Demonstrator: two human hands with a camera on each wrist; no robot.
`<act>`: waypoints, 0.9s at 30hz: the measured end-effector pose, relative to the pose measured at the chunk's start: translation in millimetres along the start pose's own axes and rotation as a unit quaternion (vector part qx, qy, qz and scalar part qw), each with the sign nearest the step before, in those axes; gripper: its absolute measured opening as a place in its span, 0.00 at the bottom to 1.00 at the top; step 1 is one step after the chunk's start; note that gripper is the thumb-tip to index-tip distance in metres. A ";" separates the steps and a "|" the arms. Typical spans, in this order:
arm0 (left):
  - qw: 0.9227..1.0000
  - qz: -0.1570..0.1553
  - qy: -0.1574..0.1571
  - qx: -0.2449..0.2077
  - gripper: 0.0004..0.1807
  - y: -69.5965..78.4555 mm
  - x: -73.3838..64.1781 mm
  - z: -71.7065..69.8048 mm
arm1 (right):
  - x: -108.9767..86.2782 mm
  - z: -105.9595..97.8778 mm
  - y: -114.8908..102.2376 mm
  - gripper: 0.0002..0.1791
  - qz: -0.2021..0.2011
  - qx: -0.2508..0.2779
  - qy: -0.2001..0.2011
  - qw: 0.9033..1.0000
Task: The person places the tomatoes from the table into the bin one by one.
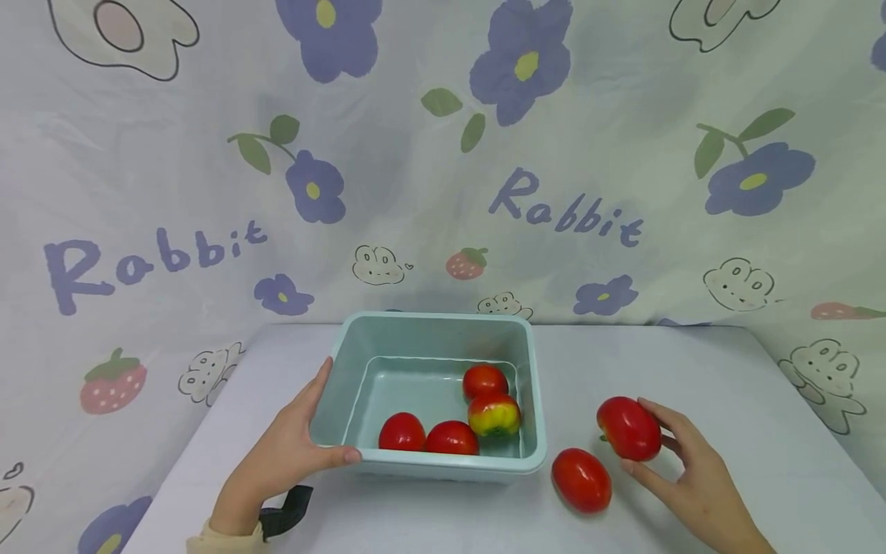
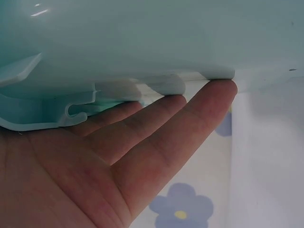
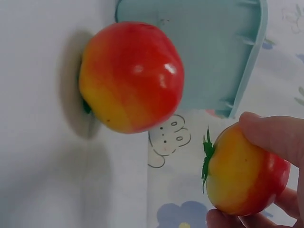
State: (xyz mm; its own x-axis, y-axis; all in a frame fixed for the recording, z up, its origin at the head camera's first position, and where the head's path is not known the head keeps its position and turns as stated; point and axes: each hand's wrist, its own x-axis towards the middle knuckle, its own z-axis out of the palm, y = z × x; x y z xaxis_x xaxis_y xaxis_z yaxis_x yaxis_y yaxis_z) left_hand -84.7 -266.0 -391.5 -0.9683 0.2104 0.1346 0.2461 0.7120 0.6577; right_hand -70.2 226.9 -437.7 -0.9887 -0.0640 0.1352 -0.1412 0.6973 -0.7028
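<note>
My right hand pinches a red tomato between thumb and fingers, right of the bin and above the table. In the right wrist view this held tomato shows a yellow side and a green leafy top. A second tomato lies on the table just left of it. My left hand is at the near left corner of a pale teal bin, its thumb along the front rim. Its straight fingers touch the bin's outer side in the left wrist view.
Inside the bin are several tomatoes: two red ones along the near wall, a red one and a red-yellow one at the right. A white table lies under everything. A printed cloth hangs behind it.
</note>
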 end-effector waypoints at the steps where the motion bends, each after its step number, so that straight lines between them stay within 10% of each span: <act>1: 1.000 -0.001 0.000 0.000 0.66 0.2 -0.1 0.1 | 0.6 0.0 -1.5 0.47 -0.002 -0.003 0.002 1.000; 27: 1.000 -0.014 0.001 -0.008 0.65 3.0 -1.1 0.0 | 13.4 6.0 -40.5 0.48 -0.085 0.036 0.059 0.994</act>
State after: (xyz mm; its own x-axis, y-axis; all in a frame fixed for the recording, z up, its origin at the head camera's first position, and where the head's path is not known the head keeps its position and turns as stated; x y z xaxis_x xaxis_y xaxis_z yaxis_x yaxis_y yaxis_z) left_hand -82.9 -264.1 -389.7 -0.9748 0.1895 0.1180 0.2188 0.7068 0.6727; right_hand -78.1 193.5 -411.6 -0.9381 -0.0902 0.3345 -0.3139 0.6300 -0.7104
